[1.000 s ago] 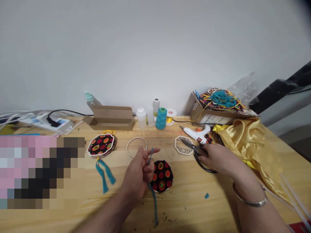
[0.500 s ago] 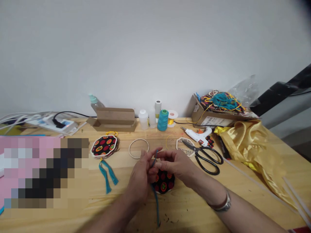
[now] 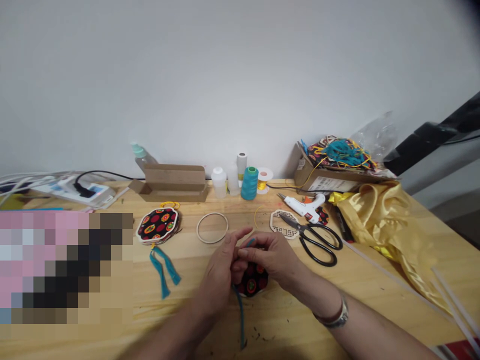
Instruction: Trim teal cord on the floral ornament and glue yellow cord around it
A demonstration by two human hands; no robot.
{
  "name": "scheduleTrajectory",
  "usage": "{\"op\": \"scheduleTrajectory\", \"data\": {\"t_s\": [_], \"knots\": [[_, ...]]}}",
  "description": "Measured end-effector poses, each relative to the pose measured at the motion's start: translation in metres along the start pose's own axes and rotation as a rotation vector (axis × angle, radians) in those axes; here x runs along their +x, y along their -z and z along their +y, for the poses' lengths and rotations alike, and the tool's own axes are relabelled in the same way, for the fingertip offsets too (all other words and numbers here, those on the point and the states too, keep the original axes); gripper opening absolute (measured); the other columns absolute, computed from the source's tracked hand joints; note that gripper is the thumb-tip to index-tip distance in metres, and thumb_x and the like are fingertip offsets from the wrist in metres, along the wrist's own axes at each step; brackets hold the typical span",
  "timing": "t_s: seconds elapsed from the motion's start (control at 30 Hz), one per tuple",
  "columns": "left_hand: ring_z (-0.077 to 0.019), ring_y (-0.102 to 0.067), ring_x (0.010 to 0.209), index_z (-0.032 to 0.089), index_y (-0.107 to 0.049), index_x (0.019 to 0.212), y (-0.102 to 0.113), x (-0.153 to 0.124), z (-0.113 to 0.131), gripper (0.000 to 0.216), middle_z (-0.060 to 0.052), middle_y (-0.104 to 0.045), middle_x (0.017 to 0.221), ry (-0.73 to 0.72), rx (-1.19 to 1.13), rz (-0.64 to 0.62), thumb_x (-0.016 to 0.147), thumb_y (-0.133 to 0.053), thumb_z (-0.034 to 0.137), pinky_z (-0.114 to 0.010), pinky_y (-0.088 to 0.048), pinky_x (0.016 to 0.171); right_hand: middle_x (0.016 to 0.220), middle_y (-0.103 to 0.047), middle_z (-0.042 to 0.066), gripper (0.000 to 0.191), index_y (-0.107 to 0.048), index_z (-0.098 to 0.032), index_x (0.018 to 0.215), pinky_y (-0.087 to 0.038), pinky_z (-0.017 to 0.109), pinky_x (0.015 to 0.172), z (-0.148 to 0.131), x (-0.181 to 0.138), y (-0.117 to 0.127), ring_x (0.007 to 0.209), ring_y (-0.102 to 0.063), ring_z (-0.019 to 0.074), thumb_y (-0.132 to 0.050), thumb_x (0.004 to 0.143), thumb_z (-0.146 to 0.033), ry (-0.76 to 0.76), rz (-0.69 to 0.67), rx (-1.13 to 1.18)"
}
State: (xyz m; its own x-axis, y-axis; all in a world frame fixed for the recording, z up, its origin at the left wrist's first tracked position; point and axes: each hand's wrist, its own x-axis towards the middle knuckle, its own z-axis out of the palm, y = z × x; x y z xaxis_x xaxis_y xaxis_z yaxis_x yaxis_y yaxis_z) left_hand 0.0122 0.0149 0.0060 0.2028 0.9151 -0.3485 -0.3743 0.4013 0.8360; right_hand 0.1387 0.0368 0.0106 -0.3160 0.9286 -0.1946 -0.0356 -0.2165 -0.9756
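Observation:
My left hand [image 3: 223, 265] and my right hand [image 3: 264, 254] meet over the front middle of the table. Between them runs a teal cord [image 3: 241, 317]; its long end hangs below my left hand and a short bit shows at my right fingertips. Both hands are closed on the cord, though the fingers hide where it crosses. Partly covered under them lies a black patterned fabric piece [image 3: 252, 286] with red and orange flowers. A similar fabric ornament [image 3: 158, 225] with a pale scalloped frame and teal tassels [image 3: 160, 274] rests to the left.
Beyond my hands lie a wooden ring [image 3: 212, 228], a lattice frame [image 3: 278, 231], black-handled scissors [image 3: 318, 235] and a white glue gun [image 3: 303, 207]. A teal thread cone [image 3: 249, 184] and a cardboard tray [image 3: 174, 192] stand by the wall. Gold satin [image 3: 375, 210] and a filled box [image 3: 318, 182] are right.
The short cord end that stuck up between my hands now lies lower, at my right fingertips. My hands stay close together, and the view has shifted slightly.

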Motion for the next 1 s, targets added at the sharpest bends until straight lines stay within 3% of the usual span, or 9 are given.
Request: {"op": "scheduleTrajectory", "data": {"t_s": [0.13, 0.23, 0.43, 0.67, 0.87, 1.0], "knots": [[-0.0060, -0.016, 0.044, 0.017, -0.055, 0.116, 0.000, 0.002, 0.000, 0.056, 0.009, -0.024, 0.051, 0.008, 0.031, -0.020, 0.081, -0.038, 0.058, -0.017, -0.013, 0.041, 0.061, -0.063, 0.000, 0.012, -0.068, -0.016, 0.065, -0.040, 0.023, 0.056, -0.002, 0.002, 0.006, 0.057, -0.052, 0.0107, -0.065, 0.067, -0.027, 0.074, 0.078, -0.153], [-0.0064, -0.018, 0.044, 0.018, -0.056, 0.112, -0.001, 0.001, 0.001, 0.046, 0.008, -0.025, 0.052, -0.010, 0.103, -0.035, 0.084, -0.039, 0.050, -0.018, -0.015, 0.041, 0.060, -0.061, -0.001, 0.009, -0.066, -0.016, 0.064, -0.039, 0.022, 0.055, -0.004, 0.003, 0.010, 0.057, -0.051, 0.0106, -0.064, 0.068, -0.024, 0.148, 0.148, -0.272], [-0.0061, -0.023, 0.044, 0.014, -0.056, 0.104, -0.005, -0.002, 0.007, 0.034, 0.008, -0.029, 0.052, 0.005, 0.178, -0.047, 0.082, -0.049, 0.039, -0.017, -0.017, 0.040, 0.065, -0.060, -0.001, 0.009, -0.065, -0.017, 0.066, -0.039, 0.022, 0.062, -0.010, 0.000, 0.016, 0.064, -0.053, 0.0109, -0.060, 0.074, -0.018, 0.345, 0.162, -0.504], [-0.0047, -0.029, 0.039, 0.014, -0.058, 0.083, -0.005, 0.001, 0.004, 0.028, 0.007, -0.041, 0.048, 0.017, 0.229, -0.055, 0.079, -0.052, 0.041, -0.018, -0.020, 0.039, 0.066, -0.056, -0.002, 0.010, -0.063, -0.017, 0.066, -0.038, 0.022, 0.060, -0.011, 0.000, 0.020, 0.064, -0.050, 0.0101, -0.059, 0.076, -0.016, 0.364, 0.150, -0.596], [-0.0040, -0.030, 0.039, 0.014, -0.057, 0.074, -0.003, 0.002, 0.003, 0.025, 0.008, -0.041, 0.046, 0.036, 0.233, -0.051, 0.076, -0.057, 0.039, -0.017, -0.021, 0.040, 0.067, -0.055, -0.001, 0.012, -0.061, -0.017, 0.065, -0.039, 0.022, 0.061, -0.012, 0.001, 0.020, 0.065, -0.051, 0.0105, -0.058, 0.077, -0.015, 0.382, 0.131, -0.632], [-0.0031, -0.027, 0.038, 0.014, -0.057, 0.070, -0.002, 0.002, 0.003, 0.024, 0.008, -0.039, 0.046, 0.059, 0.123, 0.005, 0.074, -0.060, 0.038, -0.016, -0.017, 0.039, 0.073, -0.057, 0.001, 0.011, -0.062, -0.016, 0.072, -0.040, 0.024, 0.066, -0.018, 0.004, 0.037, 0.071, -0.051, 0.0125, -0.055, 0.081, -0.017, 0.455, 0.200, -0.814]]}}
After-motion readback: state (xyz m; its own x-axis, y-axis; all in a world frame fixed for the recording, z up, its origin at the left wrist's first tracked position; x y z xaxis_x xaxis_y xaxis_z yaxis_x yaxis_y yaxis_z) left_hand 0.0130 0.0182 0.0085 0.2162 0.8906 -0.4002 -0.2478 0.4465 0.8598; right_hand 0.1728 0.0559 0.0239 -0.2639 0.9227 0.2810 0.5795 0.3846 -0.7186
